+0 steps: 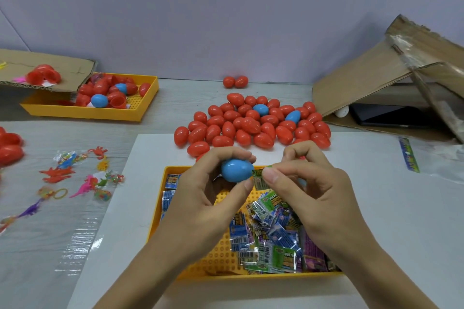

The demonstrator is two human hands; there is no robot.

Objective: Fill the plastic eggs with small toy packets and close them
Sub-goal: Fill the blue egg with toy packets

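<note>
My left hand (213, 183) grips a blue plastic egg (236, 170) above the near yellow tray (160, 198). Right beside the egg, my right hand (301, 183) pinches a small green toy packet (259, 179) between thumb and forefinger, its edge touching the egg. Whether the egg is open on the hidden side I cannot tell. The tray under my hands holds several blue, green and purple toy packets (271, 238). Behind it lies a pile of several red eggs (251, 125) with two blue ones (261, 109) among them.
A second yellow tray (148, 105) with egg halves stands at the back left, partly under a cardboard flap (50, 68). Loose small plastic toys (75, 178) lie on plastic film at the left. A torn cardboard box (376, 75) and a dark tablet (386, 114) sit at the right.
</note>
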